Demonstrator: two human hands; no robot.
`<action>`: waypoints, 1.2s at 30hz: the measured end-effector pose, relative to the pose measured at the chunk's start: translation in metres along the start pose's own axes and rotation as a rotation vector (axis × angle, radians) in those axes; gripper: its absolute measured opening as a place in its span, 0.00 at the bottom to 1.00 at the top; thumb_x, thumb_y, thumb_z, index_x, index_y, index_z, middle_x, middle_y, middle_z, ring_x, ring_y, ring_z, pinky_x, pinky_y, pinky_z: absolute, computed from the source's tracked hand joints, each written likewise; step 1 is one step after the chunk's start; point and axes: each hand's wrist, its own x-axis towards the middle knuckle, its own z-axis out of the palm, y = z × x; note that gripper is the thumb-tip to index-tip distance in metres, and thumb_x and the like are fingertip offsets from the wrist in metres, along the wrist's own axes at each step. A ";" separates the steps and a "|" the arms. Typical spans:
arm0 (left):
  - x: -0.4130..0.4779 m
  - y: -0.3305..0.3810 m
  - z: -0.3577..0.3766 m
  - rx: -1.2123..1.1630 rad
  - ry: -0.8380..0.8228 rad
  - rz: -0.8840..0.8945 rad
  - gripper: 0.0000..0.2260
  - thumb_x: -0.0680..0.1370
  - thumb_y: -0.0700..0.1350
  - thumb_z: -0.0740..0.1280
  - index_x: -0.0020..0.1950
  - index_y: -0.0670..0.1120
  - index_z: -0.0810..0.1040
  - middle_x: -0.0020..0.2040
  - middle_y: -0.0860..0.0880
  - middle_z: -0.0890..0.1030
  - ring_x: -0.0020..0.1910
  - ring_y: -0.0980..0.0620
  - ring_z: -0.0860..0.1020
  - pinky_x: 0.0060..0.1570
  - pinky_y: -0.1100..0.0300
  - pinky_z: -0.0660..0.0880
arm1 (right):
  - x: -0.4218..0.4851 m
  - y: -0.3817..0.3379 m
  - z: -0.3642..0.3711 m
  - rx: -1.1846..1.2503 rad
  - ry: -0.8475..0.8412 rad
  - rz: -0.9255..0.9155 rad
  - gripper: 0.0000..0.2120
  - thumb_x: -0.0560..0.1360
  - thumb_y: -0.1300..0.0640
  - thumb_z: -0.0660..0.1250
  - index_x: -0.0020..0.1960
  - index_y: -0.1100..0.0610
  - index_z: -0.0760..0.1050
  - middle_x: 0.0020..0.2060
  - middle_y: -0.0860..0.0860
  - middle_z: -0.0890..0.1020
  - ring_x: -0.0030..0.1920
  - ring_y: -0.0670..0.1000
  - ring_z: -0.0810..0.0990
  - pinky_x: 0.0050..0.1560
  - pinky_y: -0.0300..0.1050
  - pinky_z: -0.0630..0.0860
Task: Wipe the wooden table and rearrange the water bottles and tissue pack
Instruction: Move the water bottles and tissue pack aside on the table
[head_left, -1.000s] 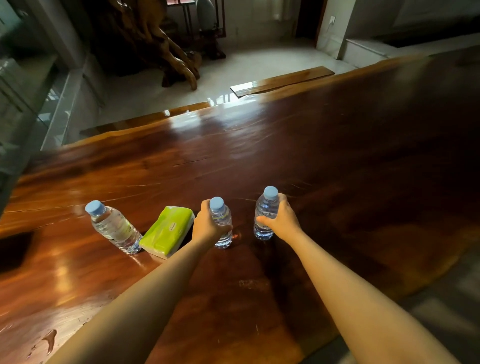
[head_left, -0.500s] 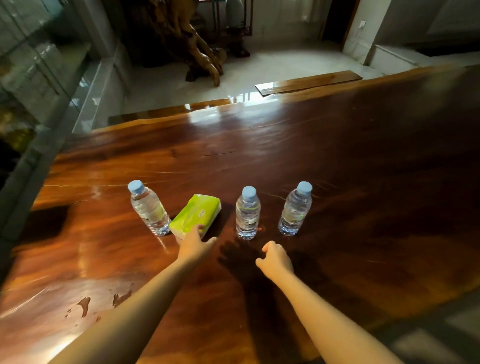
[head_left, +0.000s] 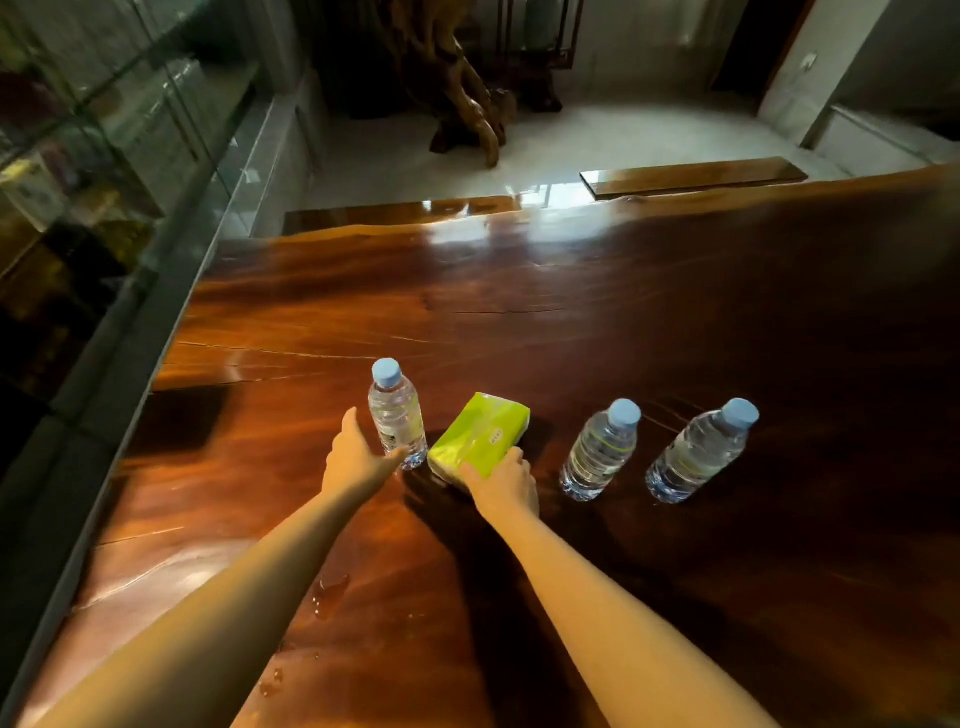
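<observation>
On a glossy dark wooden table (head_left: 571, 291), a green plastic tissue pack (head_left: 475, 439) lies among three clear blue-capped water bottles (head_left: 394, 415). The right hand (head_left: 506, 486) grips the pack's near end. The left hand (head_left: 356, 457) spreads open beside the bottle left of the pack.

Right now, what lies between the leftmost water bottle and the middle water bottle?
In the head view, the green tissue pack lies between the leftmost bottle and the middle bottle, with the right hand touching it.
</observation>
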 end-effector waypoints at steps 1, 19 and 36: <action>0.007 0.003 -0.002 -0.054 -0.003 0.034 0.45 0.67 0.50 0.76 0.76 0.45 0.52 0.75 0.42 0.63 0.71 0.41 0.66 0.67 0.45 0.68 | 0.006 -0.006 0.002 0.026 0.015 0.040 0.33 0.74 0.43 0.64 0.68 0.64 0.60 0.67 0.60 0.70 0.67 0.61 0.69 0.63 0.52 0.69; 0.043 0.012 0.001 -0.307 -0.094 0.161 0.30 0.64 0.42 0.77 0.61 0.51 0.66 0.52 0.51 0.77 0.49 0.49 0.76 0.48 0.57 0.71 | 0.069 -0.025 0.026 -0.052 0.162 0.335 0.15 0.78 0.62 0.56 0.59 0.63 0.76 0.59 0.59 0.80 0.59 0.60 0.79 0.55 0.50 0.76; -0.069 0.023 0.033 -0.262 -0.248 0.302 0.27 0.64 0.45 0.77 0.57 0.57 0.68 0.45 0.60 0.79 0.44 0.64 0.78 0.42 0.65 0.72 | -0.009 0.110 -0.041 -0.439 0.031 0.097 0.15 0.77 0.61 0.50 0.55 0.58 0.73 0.57 0.60 0.80 0.56 0.62 0.78 0.49 0.49 0.73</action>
